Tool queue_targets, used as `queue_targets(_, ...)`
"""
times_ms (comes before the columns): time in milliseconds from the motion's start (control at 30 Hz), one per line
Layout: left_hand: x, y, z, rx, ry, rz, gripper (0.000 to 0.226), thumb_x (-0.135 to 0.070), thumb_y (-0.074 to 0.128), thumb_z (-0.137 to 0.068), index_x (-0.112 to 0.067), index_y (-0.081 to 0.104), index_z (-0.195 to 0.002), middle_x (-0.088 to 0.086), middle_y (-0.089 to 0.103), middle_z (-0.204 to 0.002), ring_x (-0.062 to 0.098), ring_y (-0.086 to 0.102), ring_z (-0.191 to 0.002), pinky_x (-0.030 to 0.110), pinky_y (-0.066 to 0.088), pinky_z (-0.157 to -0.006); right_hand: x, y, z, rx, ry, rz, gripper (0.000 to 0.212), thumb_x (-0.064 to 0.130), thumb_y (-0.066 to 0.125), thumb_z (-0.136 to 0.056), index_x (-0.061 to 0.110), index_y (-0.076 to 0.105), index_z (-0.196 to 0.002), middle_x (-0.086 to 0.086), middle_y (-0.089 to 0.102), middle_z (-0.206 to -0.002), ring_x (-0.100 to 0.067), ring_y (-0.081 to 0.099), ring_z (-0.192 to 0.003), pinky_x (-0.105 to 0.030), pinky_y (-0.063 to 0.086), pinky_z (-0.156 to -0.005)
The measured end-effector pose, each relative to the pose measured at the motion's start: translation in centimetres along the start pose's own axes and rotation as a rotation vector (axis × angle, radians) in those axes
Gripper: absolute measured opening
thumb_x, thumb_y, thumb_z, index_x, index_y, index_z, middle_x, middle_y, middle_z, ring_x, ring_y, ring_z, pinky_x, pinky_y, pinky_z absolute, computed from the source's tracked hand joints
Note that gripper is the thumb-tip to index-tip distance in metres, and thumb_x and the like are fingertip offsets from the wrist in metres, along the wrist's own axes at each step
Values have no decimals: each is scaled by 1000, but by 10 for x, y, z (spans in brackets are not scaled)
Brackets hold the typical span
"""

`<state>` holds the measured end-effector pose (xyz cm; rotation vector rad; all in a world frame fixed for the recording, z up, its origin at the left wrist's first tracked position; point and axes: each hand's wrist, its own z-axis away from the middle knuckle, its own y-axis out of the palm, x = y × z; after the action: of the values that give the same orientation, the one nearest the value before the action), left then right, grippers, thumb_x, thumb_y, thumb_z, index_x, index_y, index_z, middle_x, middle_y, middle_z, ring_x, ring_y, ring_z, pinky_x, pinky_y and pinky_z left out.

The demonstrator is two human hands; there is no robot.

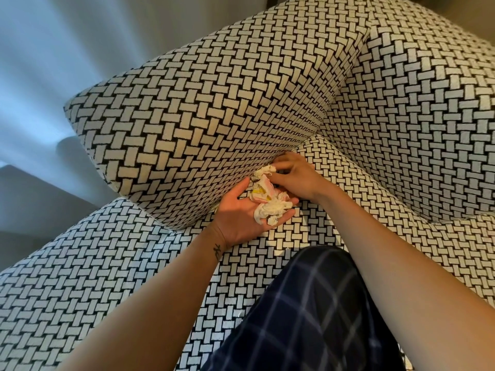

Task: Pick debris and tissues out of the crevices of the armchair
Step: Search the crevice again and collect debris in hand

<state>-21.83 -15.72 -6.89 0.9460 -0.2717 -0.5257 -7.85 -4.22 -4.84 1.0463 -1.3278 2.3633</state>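
My right hand (297, 175) pinches a crumpled white tissue (265, 171) at the armrest crevice of the black-and-white woven armchair (214, 116), just beyond my flat, palm-up left hand (237, 219) carrying paper scraps (272, 208).

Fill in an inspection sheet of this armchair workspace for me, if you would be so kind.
Surface: black-and-white basket-weave fabric armchair, arm and seat meeting at a crevice.
Job's things: crumpled white tissue at the crevice; heap of crumpled white tissues and pink-and-yellow scraps on the left palm.
Clutter: nothing seen.
Hands: left hand palm up, carrying the heap; right hand pinches the tissue at the crevice.
Cables: nothing seen.
Surroundings: pale grey curtain at left; dark blue checked trouser leg over the seat.
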Motion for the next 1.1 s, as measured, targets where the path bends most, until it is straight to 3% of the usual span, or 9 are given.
queue_targets(233, 0, -1, 2, 7, -18, -29, 61, -48, 54, -100, 2, 63, -133, 29, 53, -145, 48, 49, -134, 61, 31, -116, 11, -10, 37, 36, 25, -402, 19, 25, 73, -90, 43, 75, -93, 9, 51, -145, -12, 51, -131, -44, 47, -109)
queue_targets(300, 1, -2, 3, 11, -9, -29, 57, -47, 57, -99, -1, 63, -133, 26, 58, -142, 46, 55, -129, 62, 35, -114, 13, -12, 49, 22, -2, -420, 21, 23, 74, -90, 44, 75, -92, 13, 56, -137, -1, 55, -123, -31, 47, -107)
queue_targets(367, 1, -2, 4, 26, -12, -25, 60, -48, 57, -100, -3, 59, -139, 24, 55, -146, 44, 53, -134, 61, 35, -116, 16, -15, 59, -16, -10, -456, 19, 17, 72, -92, 35, 75, -96, 16, 64, -120, 13, 62, -100, -11, 50, -87)
queue_targets(467, 2, -2, 6, 50, -22, -44, 63, -49, 55, -101, 1, 58, -139, 27, 52, -147, 42, 52, -135, 58, 34, -117, 16, -18, 70, -109, -10, -506, 17, 15, 69, -94, 29, 76, -101, 10, 75, -104, 4, 71, -85, -14, 54, -72)
queue_targets(633, 7, 5, 9, 24, 45, -111, 57, -43, 56, -99, 3, 61, -134, 27, 55, -145, 39, 53, -134, 56, 40, -113, 15, -20, 81, -55, -43, -404, 21, 17, 71, -93, 21, 76, -112, 7, 71, -114, 2, 68, -97, -11, 49, -77)
queue_targets(733, 11, 7, 8, -23, 88, -148, 60, -43, 56, -99, 3, 58, -137, 26, 57, -143, 38, 57, -128, 52, 44, -110, 9, -12, 76, 13, -80, -35, 30, 30, 73, -88, 23, 75, -117, 4, 59, -132, -14, 52, -123, -35, 44, -104)
queue_targets(800, 15, 11, 10, -55, 106, -157, 58, -42, 57, -99, 1, 58, -138, 23, 61, -138, 36, 63, -119, 48, 49, -105, 10, -9, 76, 22, -101, 159, 36, 34, 71, -87, 28, 73, -122, 2, 56, -137, -19, 44, -129, -46, 38, -109)
queue_targets(967, 21, 20, 15, -93, 167, -181, 39, -27, 48, -102, 3, 64, -122, 22, 70, -112, 30, 70, -95, 39, 58, -87, 20, -9, 78, 45, -122, 305, 38, 35, 68, -90, 32, 69, -127, 0, 54, -137, -22, 42, -130, -46, 38, -108)
queue_targets(1100, 23, 20, 23, -147, 202, -237, 32, -18, 44, -106, 2, 63, -123, 21, 73, -100, 27, 74, -80, 34, 63, -66, 29, -5, 78, 91, -54, 60, 39, 23, 68, -91, 27, 66, -130, 2, 62, -127, -13, 59, -108, -29, 49, -91)
